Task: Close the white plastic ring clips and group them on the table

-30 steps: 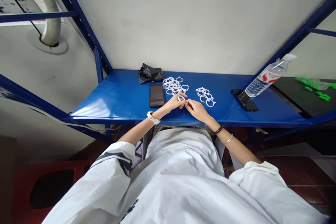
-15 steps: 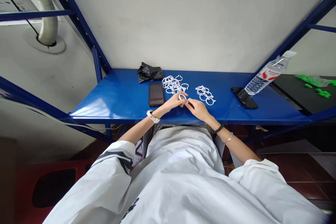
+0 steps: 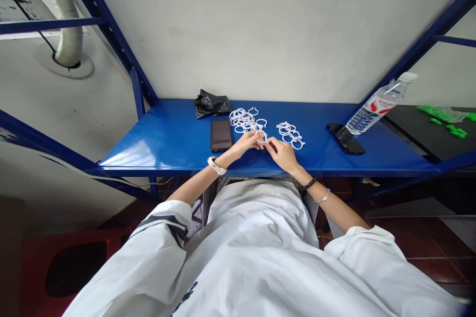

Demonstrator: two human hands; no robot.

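Between my two hands, over the front part of the blue table [image 3: 178, 143], is a white plastic ring [image 3: 265, 134]. My left hand [image 3: 248, 143] has its fingers closed on the ring's left side. At the ring's lower right, my right hand [image 3: 284, 154] pinches it with thumb and fingertips. Behind my left hand lies a pile of similar white rings [image 3: 243, 120], some of them with a gap. A smaller group of white rings [image 3: 290, 134] rests to the right, just beyond my right hand.
A dark tablet-like device [image 3: 221, 134] lies left of the pile, with a crumpled black plastic bag [image 3: 211, 104] behind it. On the right are a black phone [image 3: 346, 138] and a water bottle [image 3: 377, 106]. Green pieces [image 3: 441, 113] lie on a dark surface farther right.
The ring has turned and shifted slightly right in my fingers, so more of its loop shows. My right hand has moved a little to the right. The ring piles are unchanged.
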